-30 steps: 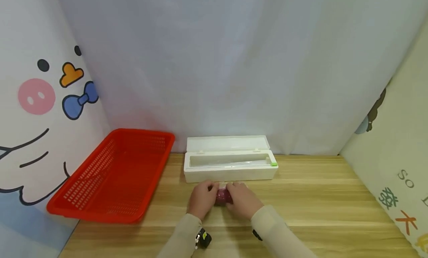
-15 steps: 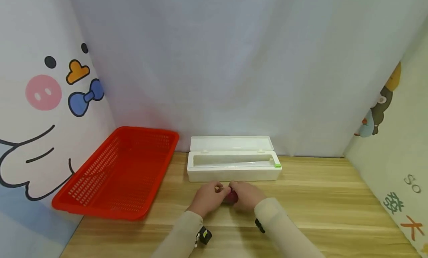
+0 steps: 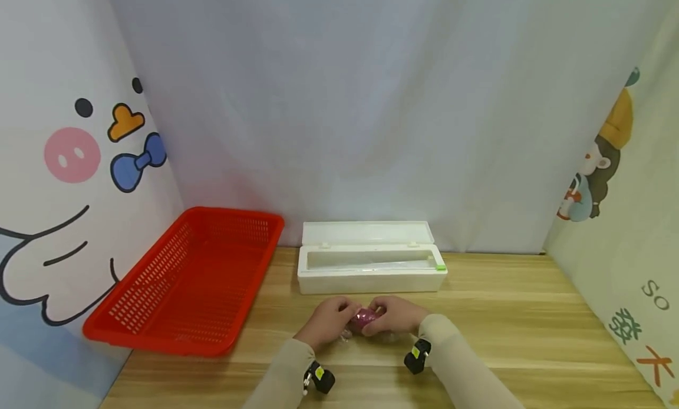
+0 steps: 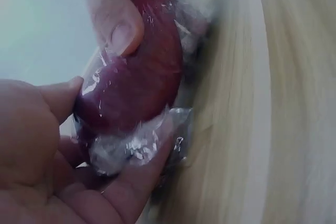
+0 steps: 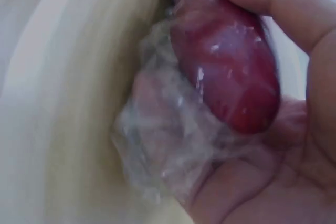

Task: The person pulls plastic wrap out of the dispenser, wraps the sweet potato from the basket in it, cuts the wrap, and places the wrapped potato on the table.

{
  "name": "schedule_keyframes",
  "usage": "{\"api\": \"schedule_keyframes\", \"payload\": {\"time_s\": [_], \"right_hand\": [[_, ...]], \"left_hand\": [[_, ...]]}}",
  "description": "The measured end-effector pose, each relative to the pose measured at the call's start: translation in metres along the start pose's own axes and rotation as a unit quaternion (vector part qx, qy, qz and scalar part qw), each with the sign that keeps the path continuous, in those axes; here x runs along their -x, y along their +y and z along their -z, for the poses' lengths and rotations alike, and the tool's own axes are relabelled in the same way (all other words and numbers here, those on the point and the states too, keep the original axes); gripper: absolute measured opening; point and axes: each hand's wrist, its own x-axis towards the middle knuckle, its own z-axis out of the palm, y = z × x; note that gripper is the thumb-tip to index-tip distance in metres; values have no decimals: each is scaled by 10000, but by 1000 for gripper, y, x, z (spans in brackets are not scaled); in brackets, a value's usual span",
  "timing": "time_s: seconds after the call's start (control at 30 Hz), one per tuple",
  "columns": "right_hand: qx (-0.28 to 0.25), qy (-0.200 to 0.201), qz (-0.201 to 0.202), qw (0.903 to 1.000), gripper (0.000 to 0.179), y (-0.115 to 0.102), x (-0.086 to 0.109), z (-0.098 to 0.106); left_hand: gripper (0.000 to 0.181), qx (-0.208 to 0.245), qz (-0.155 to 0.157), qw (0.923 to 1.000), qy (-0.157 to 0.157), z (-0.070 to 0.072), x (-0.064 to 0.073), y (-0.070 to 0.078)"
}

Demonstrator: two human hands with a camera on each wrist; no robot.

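Note:
Both hands hold a smooth, rounded purple-red item (image 3: 363,319) low over the wooden table, in front of a white box. Its kind is unclear. Glossy cling film (image 4: 139,145) covers it and bunches loosely along one side. My left hand (image 3: 326,322) grips one end, its thumb and fingers bent around it in the left wrist view. From the other side my right hand (image 3: 400,315) holds it, with crumpled film (image 5: 168,124) spread over the fingers in the right wrist view. The hands partly hide the item in the head view.
Just behind the hands stands the long white dispenser box (image 3: 371,283), lid raised, with clear film inside and a green slider (image 3: 441,267) at its right end. A red slotted basket (image 3: 212,344) sits at the left. Curtains and printed panels enclose the wooden table (image 3: 504,320).
The right hand has turned, bringing its wrist camera into fuller view. More of the purple-red item shows between the hands, and loose film is visible beneath them. The head view has shifted slightly.

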Motion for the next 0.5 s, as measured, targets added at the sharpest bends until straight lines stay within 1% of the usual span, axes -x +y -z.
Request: {"api": "schedule_keyframes", "payload": {"time_s": [0.07,0.17,0.23,0.3,0.33,0.4,0.47,0.5], "right_hand": [[-567,-37,-181,9982,40,3,0,-1],[-1402,-113,-334,9895,41,6,0,-4],[-1777,-143,-396,9832,39,7,0,-6],[-2012,-189,-456,9783,37,7,0,-8],[-2101,-204,-498,9762,36,7,0,-9],[-1984,-157,-529,9786,34,6,1,-11],[-1777,-103,-496,9828,35,3,2,-13],[-1650,-71,-471,9851,35,1,2,-14]], "left_hand": [[31,81,-57,9998,162,-3,0,-2],[31,520,-80,9979,388,-7,0,-4],[33,733,-86,9960,504,-9,-1,-7],[37,774,-92,9955,546,-10,0,-8],[40,657,-81,9962,568,-9,1,-9],[42,23,-159,9975,682,-7,3,-8],[39,-693,-270,9937,837,-2,7,-6],[36,-1038,-341,9897,923,1,8,-5]]}}
